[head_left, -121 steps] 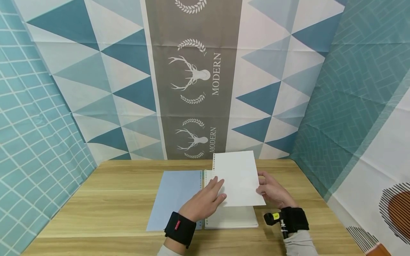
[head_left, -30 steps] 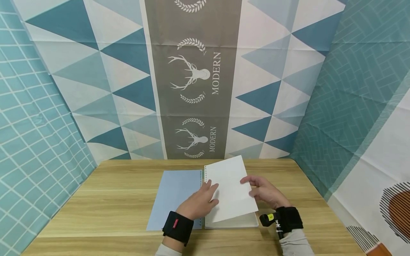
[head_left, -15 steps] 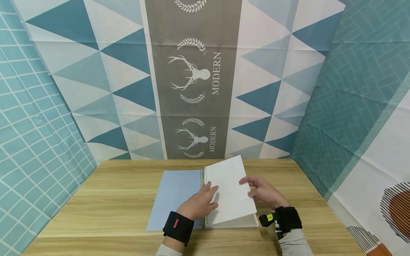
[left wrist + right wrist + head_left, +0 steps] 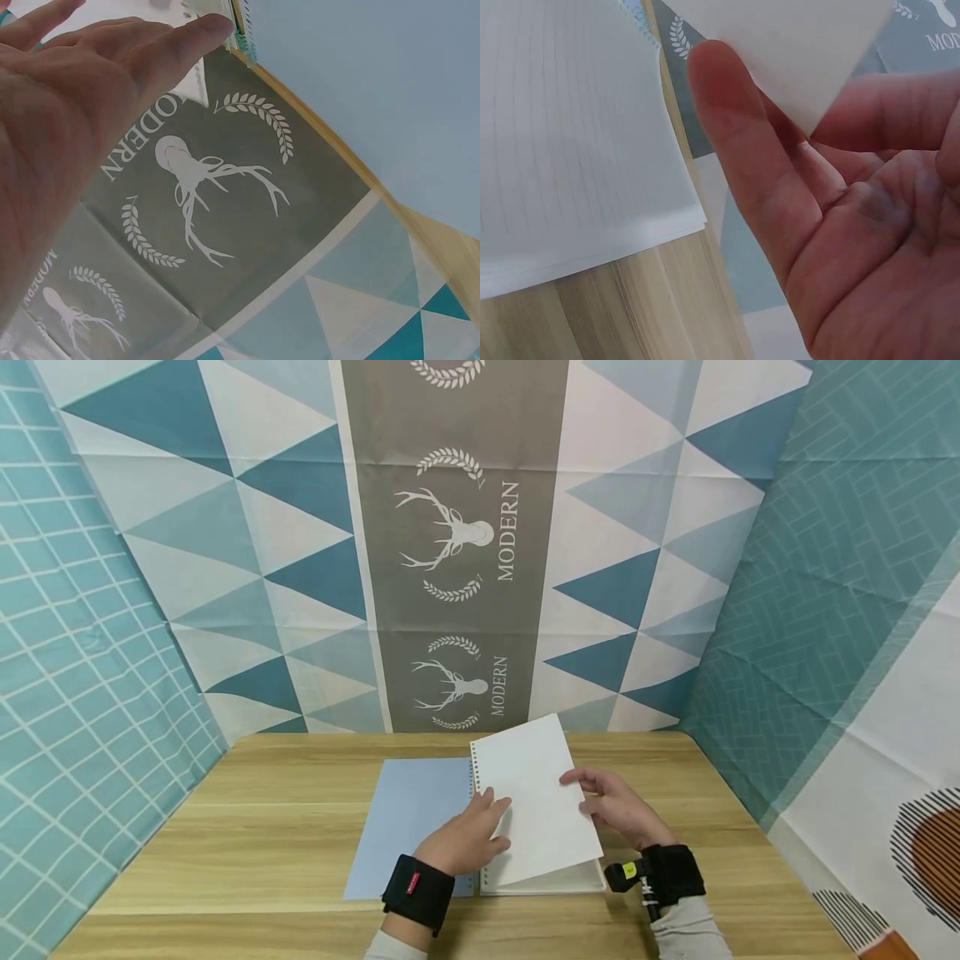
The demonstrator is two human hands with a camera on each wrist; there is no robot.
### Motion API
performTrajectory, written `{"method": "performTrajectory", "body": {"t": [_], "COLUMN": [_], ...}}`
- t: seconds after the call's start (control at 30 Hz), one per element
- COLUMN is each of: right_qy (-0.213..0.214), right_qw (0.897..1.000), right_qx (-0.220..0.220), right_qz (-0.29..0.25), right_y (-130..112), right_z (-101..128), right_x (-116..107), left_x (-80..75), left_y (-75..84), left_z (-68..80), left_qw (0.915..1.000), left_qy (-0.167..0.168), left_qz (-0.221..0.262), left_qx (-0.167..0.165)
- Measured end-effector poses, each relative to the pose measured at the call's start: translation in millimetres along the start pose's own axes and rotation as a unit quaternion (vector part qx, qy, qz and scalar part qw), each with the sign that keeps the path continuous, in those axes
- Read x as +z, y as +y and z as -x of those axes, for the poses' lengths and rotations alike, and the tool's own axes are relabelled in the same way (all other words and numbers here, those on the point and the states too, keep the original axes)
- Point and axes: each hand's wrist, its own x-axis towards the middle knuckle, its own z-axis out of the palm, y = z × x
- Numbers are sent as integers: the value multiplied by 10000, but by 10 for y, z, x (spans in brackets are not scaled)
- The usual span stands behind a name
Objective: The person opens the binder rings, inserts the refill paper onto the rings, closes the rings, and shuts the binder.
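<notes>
**A:** So what's going on here? I see one open spiral-bound notebook with a light blue cover [image 4: 408, 827] lying flat on the wooden table [image 4: 247, 827], and one loose white sheet with punched holes along its edge [image 4: 534, 793] held up over the right-hand page stack [image 4: 551, 881].

**B:** Yeah, looks to me like the sheet is mid-handling, tilted above the pages, punched edge toward the spiral. The left hand [image 4: 465, 839] has its fingers fairly straight, resting against the sheet's left edge near the rings. The right hand [image 4: 618, 810] is at the sheet's right edge; in the wrist view the fingers [image 4: 735, 150] curl under the paper's corner, so I'd call that grip lightly pinching the sheet.

**A:** And the next move?

**B:** My guess: it needs the holes lined up with the spiral binding, or the sheet laid flat and square on the stack. Either way, a gentle hold, thin paper creases easily.

**A:** Counts?

**B:** One notebook, one loose sheet, two hands, each with a black wrist strap. The right one [image 4: 675, 872] has a small camera gadget on it. Behind everything there's a patterned backdrop with a grey deer-and-"MODERN" band [image 4: 457, 543].
</notes>
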Motion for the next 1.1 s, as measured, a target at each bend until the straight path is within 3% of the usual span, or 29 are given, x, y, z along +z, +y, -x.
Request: {"method": "performTrajectory", "body": {"t": [0.13, 0.33, 0.63, 1.1], "right_qy": [84, -161, -205, -421], "right_qw": [10000, 9998, 9997, 9991], "right_qx": [14, -33, 105, -82], "right_qz": [41, -72, -20, 59], "right_y": [1, -2, 70, 98], "right_z": [-1, -2, -31, -26], "right_x": [7, -31, -24, -49], "left_x": [9, -2, 25, 31], "left_y": [-12, -22, -39, -12], "left_z": [-2, -1, 1, -17], "left_qw": [10000, 9999, 9993, 9990], "left_qy": [-35, -74, -309, -424], "left_qz": [-15, -82, -70, -104], "left_qx": [0, 12, -178, -133]}}
